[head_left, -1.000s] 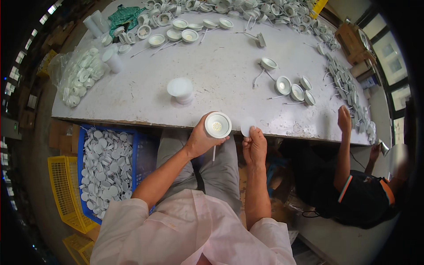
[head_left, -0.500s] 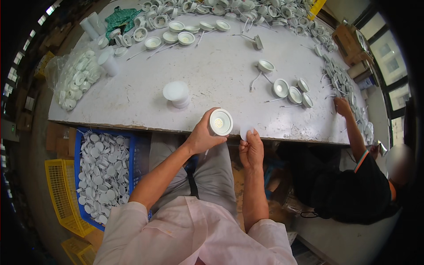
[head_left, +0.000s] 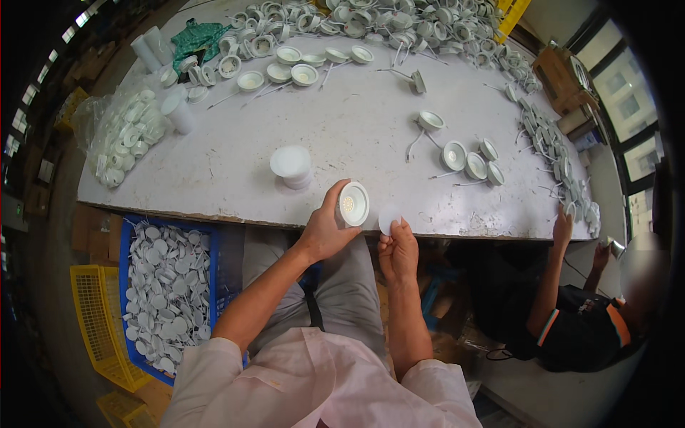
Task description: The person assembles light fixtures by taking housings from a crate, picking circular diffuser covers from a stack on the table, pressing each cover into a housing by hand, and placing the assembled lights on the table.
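In my left hand [head_left: 327, 227] is a round white downlight [head_left: 354, 205]. Its open face is turned up and to the right, showing a yellowish LED cluster inside the rim. My right hand [head_left: 399, 251] pinches a thin, translucent white disc [head_left: 388, 220] between thumb and fingers, just right of the downlight and apart from it. Both hands are at the table's front edge. Beyond my left hand stands a stack of white discs [head_left: 291, 167]. Several more downlights [head_left: 454, 155] with wires lie to the right on the table.
Downlight housings are heaped along the back of the white table [head_left: 235, 153]. A clear bag [head_left: 121, 146] of white parts lies at left. Below it are a blue crate [head_left: 214, 285] of round white parts and a yellow basket [head_left: 100, 321]. A co-worker [head_left: 585, 324] sits at right.
The downlight has tilted further toward the right. My right hand and its disc have shifted slightly left and nearer to me. The co-worker's hand has drawn back toward the table edge.
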`<state>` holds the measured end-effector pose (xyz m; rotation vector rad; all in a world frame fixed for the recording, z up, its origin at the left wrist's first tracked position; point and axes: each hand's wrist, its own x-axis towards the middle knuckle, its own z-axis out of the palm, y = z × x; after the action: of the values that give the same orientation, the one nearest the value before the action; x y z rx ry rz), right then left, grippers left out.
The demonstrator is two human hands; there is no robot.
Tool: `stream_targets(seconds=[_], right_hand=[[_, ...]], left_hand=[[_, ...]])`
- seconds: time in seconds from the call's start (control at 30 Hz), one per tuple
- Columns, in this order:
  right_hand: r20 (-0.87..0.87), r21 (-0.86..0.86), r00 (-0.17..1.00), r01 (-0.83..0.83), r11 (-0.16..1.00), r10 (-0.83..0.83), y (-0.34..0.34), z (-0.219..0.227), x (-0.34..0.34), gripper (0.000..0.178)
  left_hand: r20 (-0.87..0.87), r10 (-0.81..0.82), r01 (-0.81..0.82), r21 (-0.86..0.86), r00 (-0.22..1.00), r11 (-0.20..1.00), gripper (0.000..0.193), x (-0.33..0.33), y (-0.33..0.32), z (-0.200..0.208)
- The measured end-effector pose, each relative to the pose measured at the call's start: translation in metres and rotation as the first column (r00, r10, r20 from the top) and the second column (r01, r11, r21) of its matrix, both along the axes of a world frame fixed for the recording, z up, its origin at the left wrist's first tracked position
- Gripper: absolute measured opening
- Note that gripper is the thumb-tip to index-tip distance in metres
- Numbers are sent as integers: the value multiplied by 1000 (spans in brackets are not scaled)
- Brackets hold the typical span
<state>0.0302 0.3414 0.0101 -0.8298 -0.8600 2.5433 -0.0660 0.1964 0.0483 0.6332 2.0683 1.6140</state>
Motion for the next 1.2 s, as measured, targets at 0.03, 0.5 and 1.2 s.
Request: stream_targets(seconds=[0.03, 0.5, 1.2], right_hand=[[-8, 14, 1000, -10, 1000, 10, 0, -2, 0, 23], [-12, 11, 999, -40, 999, 41, -8, -6, -3, 20], [74, 270, 991, -127, 954, 111, -36, 19, -25, 31]], left_hand=[[-20, 3, -3, 7, 1000, 1000, 83, -1, -2, 0], [197, -74, 20, 266, 978, 964, 73, -17, -12, -16], [12, -53, 50, 180, 999, 982, 77, 2, -16, 0]])
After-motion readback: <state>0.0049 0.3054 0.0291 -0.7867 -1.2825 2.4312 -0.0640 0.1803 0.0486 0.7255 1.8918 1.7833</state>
